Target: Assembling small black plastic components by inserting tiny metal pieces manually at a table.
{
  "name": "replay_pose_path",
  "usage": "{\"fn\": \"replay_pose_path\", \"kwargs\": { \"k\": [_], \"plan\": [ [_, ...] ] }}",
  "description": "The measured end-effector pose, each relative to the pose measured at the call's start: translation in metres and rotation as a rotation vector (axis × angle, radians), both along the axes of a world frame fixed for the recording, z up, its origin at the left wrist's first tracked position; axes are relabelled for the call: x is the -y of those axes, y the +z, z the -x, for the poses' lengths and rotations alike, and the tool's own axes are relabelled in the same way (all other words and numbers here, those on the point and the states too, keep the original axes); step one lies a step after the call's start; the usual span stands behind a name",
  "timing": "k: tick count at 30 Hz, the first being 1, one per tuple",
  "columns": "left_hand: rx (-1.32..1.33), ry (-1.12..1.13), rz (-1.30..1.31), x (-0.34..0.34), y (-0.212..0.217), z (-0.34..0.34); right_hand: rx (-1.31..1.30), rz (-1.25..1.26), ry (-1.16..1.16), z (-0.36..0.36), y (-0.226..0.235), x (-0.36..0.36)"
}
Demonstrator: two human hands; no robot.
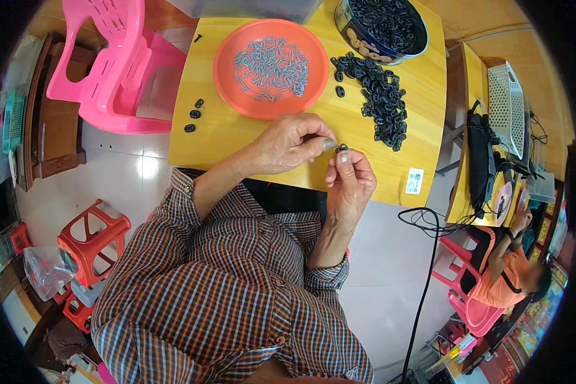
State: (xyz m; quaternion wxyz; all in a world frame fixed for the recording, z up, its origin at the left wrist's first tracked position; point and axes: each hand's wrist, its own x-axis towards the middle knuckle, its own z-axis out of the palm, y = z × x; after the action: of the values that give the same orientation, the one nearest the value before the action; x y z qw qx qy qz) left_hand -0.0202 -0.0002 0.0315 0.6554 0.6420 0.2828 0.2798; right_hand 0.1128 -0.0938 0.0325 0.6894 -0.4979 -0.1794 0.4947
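A small black plastic part (342, 148) sits between the thumb and fingers of my right hand (351, 176), above the table's near edge. My left hand (292, 144) closes in a pinch right beside that part; what its fingertips hold is too small to tell. Just beyond my left hand stands a round orange plate (225, 86), on which many small silvery metal pins or screws (272, 67) are spread. A heap of black oval plastic parts (383, 105) lies on the yellow table (195, 150) to the right of the plate.
A round tin (360, 40) full of black parts stands at the far right. Several loose black parts (194, 114) lie at the table's left. A white label (415, 181) is near the right corner. Pink chair (118, 77) to the left; a co-worker (502, 275) sits at right.
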Motion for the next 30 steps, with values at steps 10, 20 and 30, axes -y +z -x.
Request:
{"fn": "replay_pose_path", "kwargs": {
  "k": [10, 20, 30],
  "plan": [
    [-0.014, -0.004, -0.069, -0.0007, 0.0037, 0.0005, 0.037, 0.023, 0.011, 0.0015, 0.0001, -0.0004],
    [-0.027, 0.000, -0.161, -0.0009, 0.0002, -0.0002, 0.137, 0.059, 0.008, 0.0011, 0.0016, 0.0021],
    [0.141, -0.104, 0.323, -0.0051, -0.0027, 0.0009, 0.140, 0.012, 0.036, 0.0025, 0.0074, 0.0019]
  ]
}}
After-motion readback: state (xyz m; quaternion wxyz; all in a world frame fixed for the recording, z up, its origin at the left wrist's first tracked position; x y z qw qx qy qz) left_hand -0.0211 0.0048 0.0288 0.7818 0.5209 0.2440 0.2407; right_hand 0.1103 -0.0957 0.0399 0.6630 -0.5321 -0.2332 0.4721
